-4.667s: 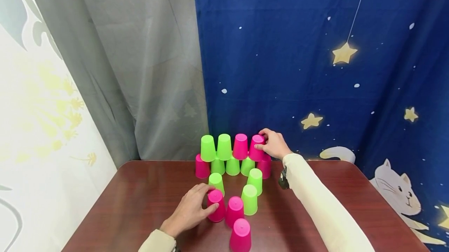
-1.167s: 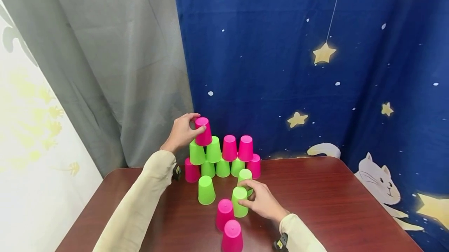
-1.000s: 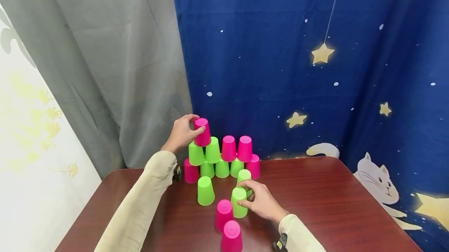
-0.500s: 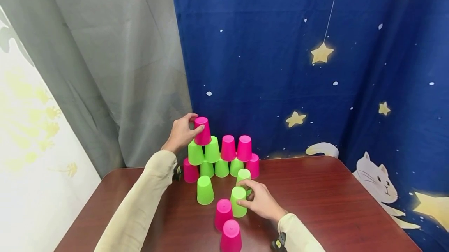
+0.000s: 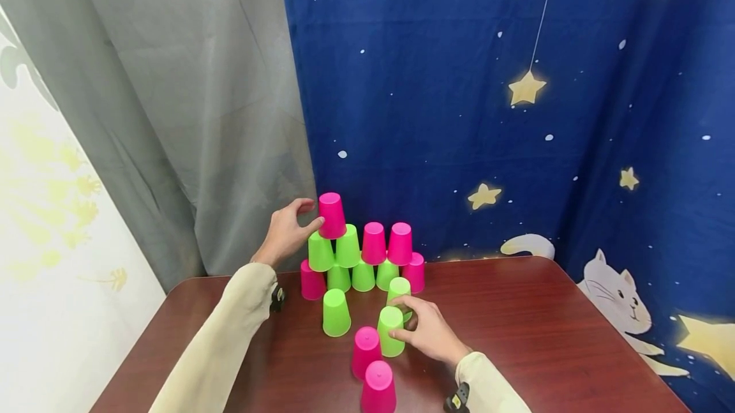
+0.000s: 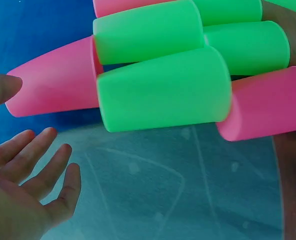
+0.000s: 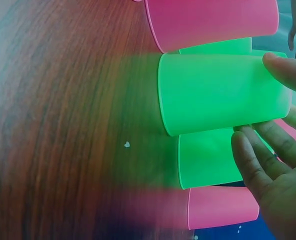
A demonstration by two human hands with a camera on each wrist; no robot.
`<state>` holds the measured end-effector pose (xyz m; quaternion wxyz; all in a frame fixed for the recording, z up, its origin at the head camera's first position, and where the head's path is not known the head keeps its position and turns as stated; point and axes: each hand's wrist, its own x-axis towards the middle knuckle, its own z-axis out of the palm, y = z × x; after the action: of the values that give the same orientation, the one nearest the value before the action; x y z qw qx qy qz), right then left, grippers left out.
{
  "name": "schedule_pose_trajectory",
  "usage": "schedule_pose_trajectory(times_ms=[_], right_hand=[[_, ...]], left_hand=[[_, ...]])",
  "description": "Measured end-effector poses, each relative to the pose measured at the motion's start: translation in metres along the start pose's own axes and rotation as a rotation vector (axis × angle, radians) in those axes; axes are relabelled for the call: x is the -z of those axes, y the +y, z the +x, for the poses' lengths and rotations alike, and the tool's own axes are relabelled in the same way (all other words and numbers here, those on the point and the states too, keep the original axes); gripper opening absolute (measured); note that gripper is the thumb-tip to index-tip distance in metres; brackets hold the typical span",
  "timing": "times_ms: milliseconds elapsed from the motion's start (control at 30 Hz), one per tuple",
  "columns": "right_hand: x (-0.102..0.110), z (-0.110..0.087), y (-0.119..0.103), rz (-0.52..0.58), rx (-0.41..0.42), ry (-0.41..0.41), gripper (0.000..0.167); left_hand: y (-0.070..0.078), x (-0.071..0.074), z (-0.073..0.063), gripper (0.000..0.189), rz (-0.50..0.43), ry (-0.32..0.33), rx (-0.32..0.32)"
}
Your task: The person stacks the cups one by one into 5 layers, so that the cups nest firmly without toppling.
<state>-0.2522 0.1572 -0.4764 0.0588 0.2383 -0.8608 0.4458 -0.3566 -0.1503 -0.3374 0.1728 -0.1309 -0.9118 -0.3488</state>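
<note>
Upside-down plastic cups make a stack at the table's back. Its lone top cup is a pink cup (image 5: 331,216), resting across two green cups, one of them the left-end green cup (image 5: 319,252). My left hand (image 5: 285,229) is just left of that pink cup, fingers loosely spread and holding nothing; the left wrist view shows a gap between the fingers and the cup (image 6: 58,80). Lower right, my right hand (image 5: 432,331) has thumb and fingers around a green cup (image 5: 391,331), which stands on the table. The right wrist view shows the thumb against that cup (image 7: 223,92).
On the table (image 5: 517,336) stand a separate green cup (image 5: 335,313), another green cup (image 5: 399,288) behind the held one, and two pink cups in front, the nearest pink cup (image 5: 379,387) by the front edge. A blue curtain (image 5: 436,113) hangs behind.
My left hand has carried the near left pink cup onto the stack, let it go and drawn back left. My right hand has left the stack's right end for the green cup.
</note>
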Motion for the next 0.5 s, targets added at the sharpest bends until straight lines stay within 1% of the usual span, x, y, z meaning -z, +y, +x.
schedule_pose_trajectory(times_ms=[133,233,333,400,500], right_hand=[[0.000,0.001,-0.001,0.004,-0.004,0.010,0.044],[0.001,0.002,-0.002,0.005,0.001,0.018,0.045],[0.003,0.005,-0.004,-0.005,0.010,0.024,0.045],[0.005,0.007,-0.005,-0.016,0.023,0.025,0.045],[0.007,0.011,-0.008,-0.032,0.019,0.019,0.046]], left_hand=[[-0.011,-0.001,-0.019,0.051,-0.011,0.042,-0.008],[-0.020,-0.006,-0.035,0.047,-0.019,0.077,-0.010],[-0.028,-0.013,-0.052,0.042,-0.027,0.107,-0.001],[-0.031,-0.019,-0.063,0.040,-0.044,0.113,0.008],[-0.033,-0.030,-0.079,0.038,-0.085,0.111,0.004]])
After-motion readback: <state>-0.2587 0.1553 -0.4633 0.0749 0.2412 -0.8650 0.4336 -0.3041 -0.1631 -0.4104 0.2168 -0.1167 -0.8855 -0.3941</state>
